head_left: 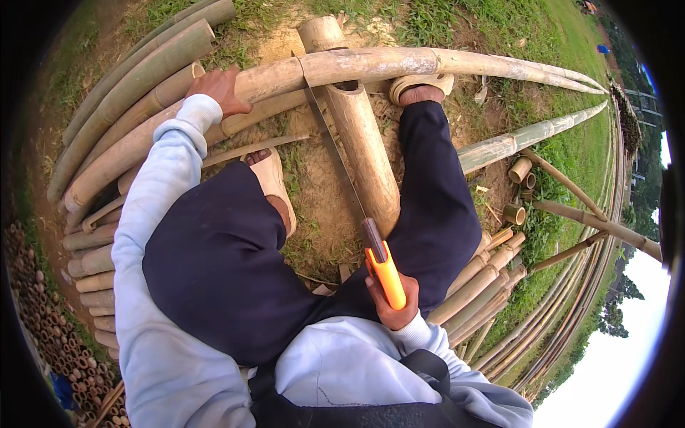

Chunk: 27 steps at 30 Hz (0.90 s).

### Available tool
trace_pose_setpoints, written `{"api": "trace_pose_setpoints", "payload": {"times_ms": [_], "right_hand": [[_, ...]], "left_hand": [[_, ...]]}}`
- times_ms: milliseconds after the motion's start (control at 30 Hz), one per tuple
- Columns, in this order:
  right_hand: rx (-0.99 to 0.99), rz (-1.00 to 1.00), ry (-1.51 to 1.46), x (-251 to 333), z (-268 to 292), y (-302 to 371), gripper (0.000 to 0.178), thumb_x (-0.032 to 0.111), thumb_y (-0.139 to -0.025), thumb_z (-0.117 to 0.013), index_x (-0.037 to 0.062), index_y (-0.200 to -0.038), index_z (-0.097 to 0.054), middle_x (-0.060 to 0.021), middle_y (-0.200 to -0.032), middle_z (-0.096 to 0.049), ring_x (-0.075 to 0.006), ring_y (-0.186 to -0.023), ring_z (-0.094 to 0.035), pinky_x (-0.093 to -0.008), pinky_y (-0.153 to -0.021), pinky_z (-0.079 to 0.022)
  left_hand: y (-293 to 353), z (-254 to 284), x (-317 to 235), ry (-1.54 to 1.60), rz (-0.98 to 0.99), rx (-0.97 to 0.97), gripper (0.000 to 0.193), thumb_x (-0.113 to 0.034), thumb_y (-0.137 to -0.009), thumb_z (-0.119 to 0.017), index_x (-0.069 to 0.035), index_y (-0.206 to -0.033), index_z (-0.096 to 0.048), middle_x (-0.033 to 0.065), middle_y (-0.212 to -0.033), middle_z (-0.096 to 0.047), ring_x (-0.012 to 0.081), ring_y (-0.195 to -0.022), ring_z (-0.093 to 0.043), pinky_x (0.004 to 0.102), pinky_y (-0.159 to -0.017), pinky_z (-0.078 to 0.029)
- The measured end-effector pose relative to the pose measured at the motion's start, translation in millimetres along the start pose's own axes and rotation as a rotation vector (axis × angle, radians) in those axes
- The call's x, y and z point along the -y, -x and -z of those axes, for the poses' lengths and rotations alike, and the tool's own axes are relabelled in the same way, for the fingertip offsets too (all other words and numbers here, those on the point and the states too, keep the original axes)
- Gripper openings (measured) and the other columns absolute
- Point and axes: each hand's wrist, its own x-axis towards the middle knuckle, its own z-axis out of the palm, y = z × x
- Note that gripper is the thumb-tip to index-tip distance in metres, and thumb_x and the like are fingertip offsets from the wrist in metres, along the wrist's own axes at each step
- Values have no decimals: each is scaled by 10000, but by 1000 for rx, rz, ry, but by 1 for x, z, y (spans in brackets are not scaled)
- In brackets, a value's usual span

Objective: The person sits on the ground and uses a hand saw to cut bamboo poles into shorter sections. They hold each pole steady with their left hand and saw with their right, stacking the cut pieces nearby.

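Note:
My right hand is closed round the orange handle of a hand saw. The long thin blade reaches up and away, its far part lying across a thick tan bamboo pole at a cut line. Left of the blade, my left hand grips the same pole from above, fingers over its far side and thumb toward me. Under the pole lies a wide bamboo piece, notched near its far end, which props it up. Sawdust lies on the ground beyond the blade.
My sandalled feet stand either side of the wide piece, the right sandal close to the pole. More bamboo poles lie at left. Cut lengths are stacked at right, near short bamboo rings and a pole frame.

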Motion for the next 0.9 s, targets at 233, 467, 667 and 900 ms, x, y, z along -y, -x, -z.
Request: {"api": "trace_pose_setpoints", "payload": {"times_ms": [233, 467, 667, 900], "right_hand": [[-46, 139, -81, 16, -66, -211, 278, 177, -934, -764, -47, -840, -629, -149, -642, -576, -233, -584, -557, -417, -612, -472], [32, -5, -12, -12, -7, -22, 308, 51, -931, -735, -4, -1233, -710, -131, -762, -685, -198, -694, -683, -314, -717, -539], [7, 32, -40, -20, -41, -129, 158, 97, -920, -751, -43, -923, -678, -158, -696, -647, -240, -594, -618, -369, -618, -496], [-14, 74, -140, 2, -53, -160, 221, 159, -925, -781, -40, -915, -686, -123, -683, -646, -186, -625, -591, -367, -633, -497]], "left_hand": [[-7, 11, -5, 40, -35, 3, 864, -519, -675, -820, -40, -1357, -590, 243, -1137, -736, 424, -1079, -705, 509, -973, -561], [-1, 1, 3, 15, 23, 7, 969, -527, -672, -811, -76, -1486, -540, 230, -1231, -718, 411, -1147, -687, 494, -1010, -549], [-2, 15, -10, 25, 14, 61, 952, -528, -676, -819, -78, -1472, -553, 231, -1222, -721, 414, -1135, -690, 501, -1007, -549], [-7, 7, 9, 21, -26, -55, 891, -527, -674, -828, -78, -1406, -588, 236, -1148, -737, 420, -1097, -701, 510, -974, -563]]}}
